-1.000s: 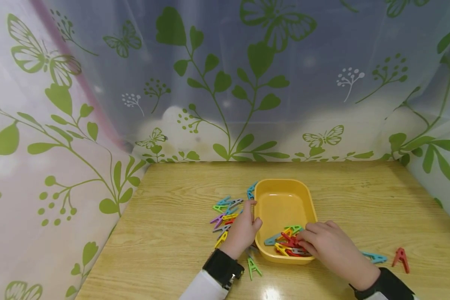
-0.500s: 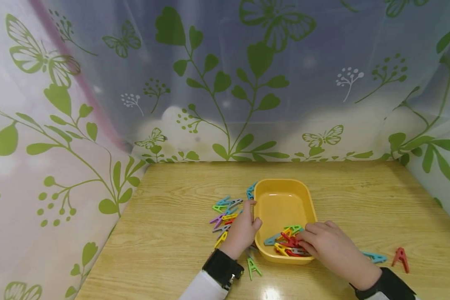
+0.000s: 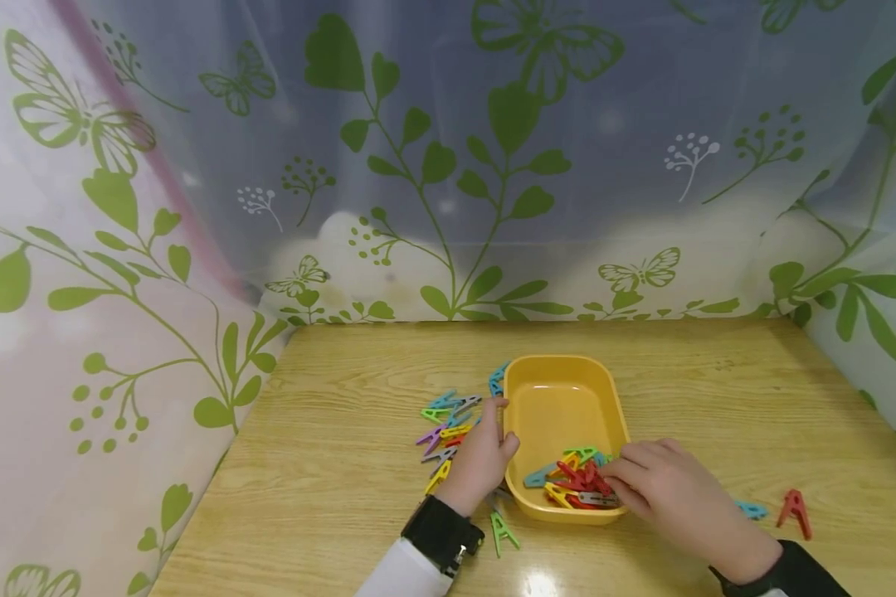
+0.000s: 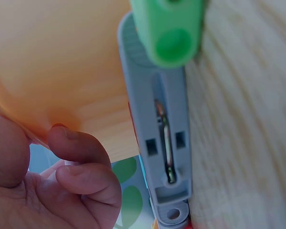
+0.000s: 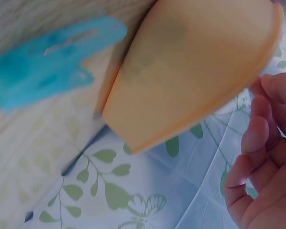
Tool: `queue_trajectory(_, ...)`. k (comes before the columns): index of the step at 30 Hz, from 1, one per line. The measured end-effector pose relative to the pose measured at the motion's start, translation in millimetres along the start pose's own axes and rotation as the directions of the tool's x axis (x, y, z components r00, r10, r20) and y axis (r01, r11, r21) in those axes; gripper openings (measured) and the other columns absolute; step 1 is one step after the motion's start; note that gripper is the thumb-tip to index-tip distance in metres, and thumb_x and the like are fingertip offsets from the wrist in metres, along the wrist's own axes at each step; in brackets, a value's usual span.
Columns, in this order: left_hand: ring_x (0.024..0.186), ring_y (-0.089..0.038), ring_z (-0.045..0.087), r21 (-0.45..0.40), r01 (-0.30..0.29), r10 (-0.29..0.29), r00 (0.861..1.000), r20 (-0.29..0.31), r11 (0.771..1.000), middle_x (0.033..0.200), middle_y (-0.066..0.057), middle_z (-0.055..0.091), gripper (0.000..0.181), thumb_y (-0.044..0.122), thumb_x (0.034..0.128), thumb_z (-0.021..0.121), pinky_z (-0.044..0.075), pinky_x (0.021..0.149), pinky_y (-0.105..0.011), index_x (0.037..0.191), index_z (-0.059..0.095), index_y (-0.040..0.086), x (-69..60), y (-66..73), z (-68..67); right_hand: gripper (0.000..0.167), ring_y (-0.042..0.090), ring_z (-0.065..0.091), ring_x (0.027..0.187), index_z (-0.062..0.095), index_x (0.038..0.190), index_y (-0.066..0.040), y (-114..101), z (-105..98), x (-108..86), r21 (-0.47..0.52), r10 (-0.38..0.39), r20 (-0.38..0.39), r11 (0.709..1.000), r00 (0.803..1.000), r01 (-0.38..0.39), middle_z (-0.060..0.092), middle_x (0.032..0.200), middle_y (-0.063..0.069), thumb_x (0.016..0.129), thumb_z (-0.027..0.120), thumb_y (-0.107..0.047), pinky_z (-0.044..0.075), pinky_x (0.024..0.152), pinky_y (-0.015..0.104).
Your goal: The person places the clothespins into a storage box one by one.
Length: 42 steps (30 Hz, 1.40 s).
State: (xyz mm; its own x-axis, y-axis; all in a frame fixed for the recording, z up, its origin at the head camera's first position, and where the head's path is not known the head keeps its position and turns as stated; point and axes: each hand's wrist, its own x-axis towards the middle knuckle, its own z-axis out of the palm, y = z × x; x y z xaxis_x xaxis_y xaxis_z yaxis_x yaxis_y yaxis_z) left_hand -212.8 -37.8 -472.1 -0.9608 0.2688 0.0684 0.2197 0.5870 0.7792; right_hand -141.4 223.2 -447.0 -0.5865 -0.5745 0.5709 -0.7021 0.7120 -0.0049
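A yellow plastic basin [image 3: 558,414] stands on the table, with a pile of coloured clothespins [image 3: 565,478] in its near end. My left hand [image 3: 476,466] grips its left side, the thumb at the rim and the other fingers outside. Over the near right corner is my right hand [image 3: 675,497], fingers bent loosely, tips beside a red clothespin [image 3: 591,478] in the pile. Nothing shows held between them, though the rim hides the tips in the right wrist view. A grey clothespin [image 4: 157,124] lies against the basin's outer wall near my left hand.
Many loose clothespins [image 3: 448,427] lie left of the basin. A green clothespin [image 3: 504,532] lies near my left wrist. On the right are a blue clothespin [image 3: 752,509] and a red spread clothespin [image 3: 795,512]. A patterned curtain [image 3: 448,166] hangs behind the table.
My right hand has drawn slightly to the right, uncovering more of the red clothespin, which stays in the pile. My left hand keeps its place on the basin.
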Motion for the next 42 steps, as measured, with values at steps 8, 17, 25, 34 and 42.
queue_trajectory(8, 0.048, -0.009, 0.037, 0.010, 0.001, -0.001, 1.000, 0.001, 1.000, 0.066, 0.003, 0.041, 0.051, 0.010, 0.1020, 0.056, 0.030, 0.046, -0.023, 0.150, 0.038, 0.008, 0.5, -0.2, -0.2, 0.066, 0.007, 0.057, 0.064, 0.075, 0.084, -0.019, 15, -15, -7.4, -0.125, 0.038, -0.109, 0.991, 0.993, -0.051, 0.059, 0.075, -0.012, 0.110, 0.025, -0.053, 0.046, 0.059, 0.034)
queue_trajectory(17, 0.048, -0.010, 0.038, 0.010, 0.005, -0.005, 1.000, -0.007, 1.000, 0.066, 0.003, 0.042, 0.051, 0.010, 0.1020, 0.056, 0.031, 0.045, -0.023, 0.150, 0.038, 0.008, -1.0, -1.5, -0.3, 0.071, -0.002, 0.043, 0.054, 0.075, 0.080, -0.015, 39, -29, -27.8, -0.158, 0.109, -0.141, 0.979, 0.984, -0.131, 0.054, 0.069, -0.012, 0.109, 0.026, -0.057, 0.039, 0.050, 0.028)
queue_trajectory(25, 0.049, -0.010, 0.039, 0.001, 0.011, -0.011, 1.000, 0.000, 1.000, 0.066, 0.003, 0.042, 0.051, 0.010, 0.1021, 0.055, 0.031, 0.046, -0.023, 0.150, 0.038, 0.007, -1.2, -1.8, -1.2, 0.054, 0.007, 0.053, 0.054, 0.075, 0.082, -0.013, 56, -41, -57.4, -0.192, 0.323, -0.055, 0.925, 0.945, -0.328, 0.059, 0.070, -0.008, 0.106, 0.047, -0.053, 0.039, 0.047, 0.024)
queue_trajectory(34, 0.049, -0.010, 0.039, 0.005, 0.026, -0.026, 1.000, 0.002, 1.000, 0.066, 0.003, 0.043, 0.051, 0.011, 0.1025, 0.056, 0.031, 0.046, -0.023, 0.150, 0.037, 0.009, -1.0, -0.8, -1.8, 0.019, 0.007, 0.049, 0.050, 0.071, 0.098, 0.003, 62, -57, -78.4, -0.216, 0.625, 0.106, 0.774, 0.773, -0.596, 0.057, 0.072, 0.001, 0.088, 0.077, -0.011, 0.045, 0.049, 0.036)
queue_trajectory(42, 0.049, -0.009, 0.040, -0.002, 0.026, -0.026, 1.000, 0.003, 1.000, 0.066, 0.003, 0.043, 0.051, 0.011, 0.1030, 0.055, 0.032, 0.046, -0.023, 0.151, 0.037, 0.009, -0.3, -0.5, -1.0, 0.032, 0.023, 0.059, 0.060, 0.064, 0.105, 0.012, 77, -65, -95.2, -0.248, 0.754, 0.293, 0.654, 0.588, -0.715, 0.058, 0.069, 0.002, 0.098, 0.066, -0.018, 0.051, 0.059, 0.051)
